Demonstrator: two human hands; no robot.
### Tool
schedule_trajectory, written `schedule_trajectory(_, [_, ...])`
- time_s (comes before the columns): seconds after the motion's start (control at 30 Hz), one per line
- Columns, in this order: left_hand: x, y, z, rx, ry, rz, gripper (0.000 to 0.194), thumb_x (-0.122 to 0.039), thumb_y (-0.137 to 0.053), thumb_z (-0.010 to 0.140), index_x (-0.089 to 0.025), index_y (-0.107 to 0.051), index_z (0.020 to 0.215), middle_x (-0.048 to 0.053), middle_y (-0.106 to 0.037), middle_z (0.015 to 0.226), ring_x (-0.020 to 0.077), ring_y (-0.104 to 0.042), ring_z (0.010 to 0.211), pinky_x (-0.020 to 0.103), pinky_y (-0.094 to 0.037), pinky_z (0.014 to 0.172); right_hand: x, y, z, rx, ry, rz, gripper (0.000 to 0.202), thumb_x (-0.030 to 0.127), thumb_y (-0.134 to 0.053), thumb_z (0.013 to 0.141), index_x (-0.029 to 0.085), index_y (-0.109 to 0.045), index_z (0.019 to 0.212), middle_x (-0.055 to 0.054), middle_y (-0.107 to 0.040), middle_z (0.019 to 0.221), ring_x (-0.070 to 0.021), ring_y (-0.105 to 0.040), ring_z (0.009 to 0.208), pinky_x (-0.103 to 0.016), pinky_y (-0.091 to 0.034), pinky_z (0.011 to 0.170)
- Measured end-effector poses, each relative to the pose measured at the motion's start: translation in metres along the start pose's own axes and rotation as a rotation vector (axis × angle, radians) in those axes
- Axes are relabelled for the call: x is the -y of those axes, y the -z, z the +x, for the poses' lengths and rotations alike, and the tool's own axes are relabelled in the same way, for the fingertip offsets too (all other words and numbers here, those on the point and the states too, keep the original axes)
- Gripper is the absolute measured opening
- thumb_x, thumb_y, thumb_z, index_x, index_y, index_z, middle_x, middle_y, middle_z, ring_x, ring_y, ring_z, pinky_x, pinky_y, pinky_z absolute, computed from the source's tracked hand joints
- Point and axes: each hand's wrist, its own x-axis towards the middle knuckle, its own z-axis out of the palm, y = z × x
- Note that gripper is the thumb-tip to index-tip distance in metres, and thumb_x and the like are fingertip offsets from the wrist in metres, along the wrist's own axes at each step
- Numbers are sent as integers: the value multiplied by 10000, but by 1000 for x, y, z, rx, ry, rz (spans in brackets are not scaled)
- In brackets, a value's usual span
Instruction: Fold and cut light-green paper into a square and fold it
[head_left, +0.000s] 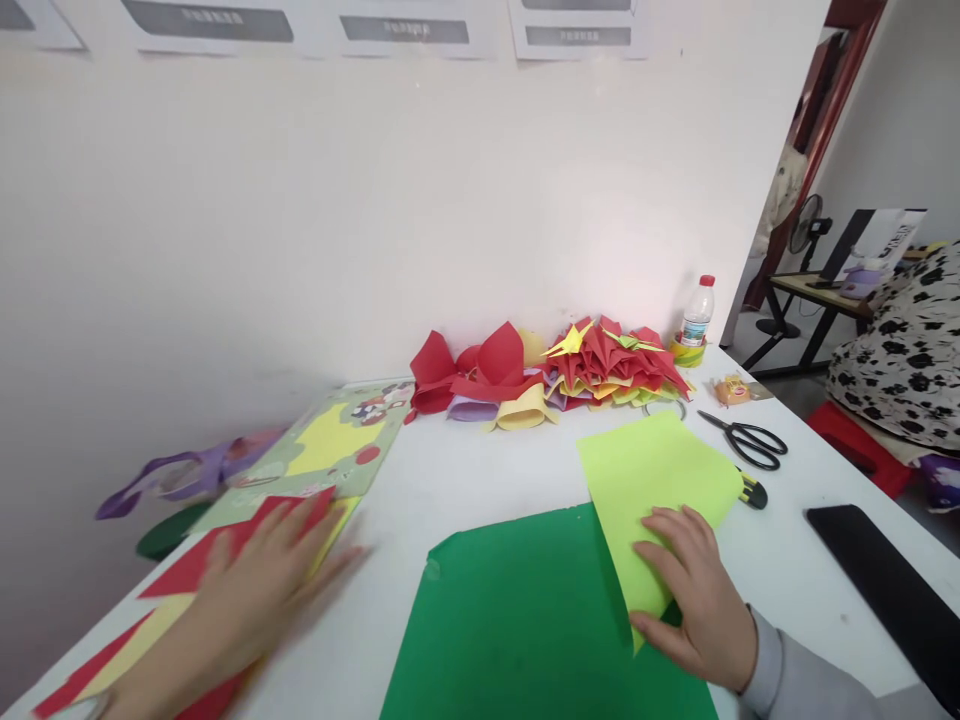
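My right hand (694, 595) rests flat on a yellow-green paper sheet (652, 480), pinching its near edge where it overlaps a large green sheet (525, 620) on the white table (480, 470). My left hand (255, 585), blurred by motion, lies with fingers spread on a stack of red and yellow paper (195, 565) at the table's left edge.
A heap of folded red, yellow and purple paper shapes (555, 375) lines the wall. Black scissors (746, 437), a water bottle (697, 312), a tape roll (688, 352) and a black phone (881, 580) lie at right. A patterned green sheet (337, 440) sits at left.
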Motion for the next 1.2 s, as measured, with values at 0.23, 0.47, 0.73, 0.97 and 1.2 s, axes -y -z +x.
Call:
schedule_trajectory(0.23, [-144, 32, 50, -101, -539, -96, 314, -213, -484, 922, -142, -635, 1188, 188, -550, 1374, 345, -507, 1273, 523, -376, 1059, 16, -1, 10, 162, 65, -35, 645, 633, -604, 772, 162, -517, 1204, -175, -573, 1197, -366, -463, 1190, -611, -210, 1046])
schedule_trajectory(0.47, [-211, 29, 43, -148, -671, -268, 275, -165, -476, 904, -135, -633, 1128, 143, -632, 1241, 274, -598, 1087, 432, -445, 963, 21, 3, 16, 219, 87, -128, 486, 447, -575, 857, 159, -521, 1245, -172, -579, 1237, -340, -442, 1226, -577, -182, 1073])
schedule_trajectory(0.73, [-218, 20, 42, -163, -641, -333, 326, -161, -472, 908, -55, -583, 1196, 203, -613, 1243, 292, -574, 1095, 409, -446, 910, 37, 13, 29, 477, 175, -224, 585, 524, -565, 877, 191, -479, 1350, -165, -535, 1365, -355, -465, 1236, -549, -302, 1038])
schedule_trajectory(0.97, [-222, 20, 36, -213, -616, -348, 322, -118, -456, 900, -11, -595, 1170, 242, -632, 1203, 322, -605, 1063, 437, -463, 861, 49, -1, 16, 454, 113, -293, 397, 319, -653, 854, 127, -595, 1198, -141, -679, 1146, -309, -622, 1023, -398, -526, 782])
schedule_trajectory(1.2, [-218, 23, 35, -316, -678, -411, 330, -181, -428, 966, -43, -549, 1241, 184, -642, 1238, 303, -599, 1119, 465, -396, 991, 51, 1, 17, 427, 296, -217, 201, 193, -574, 884, 138, -631, 1068, -119, -695, 1124, -293, -633, 1021, -397, -533, 799])
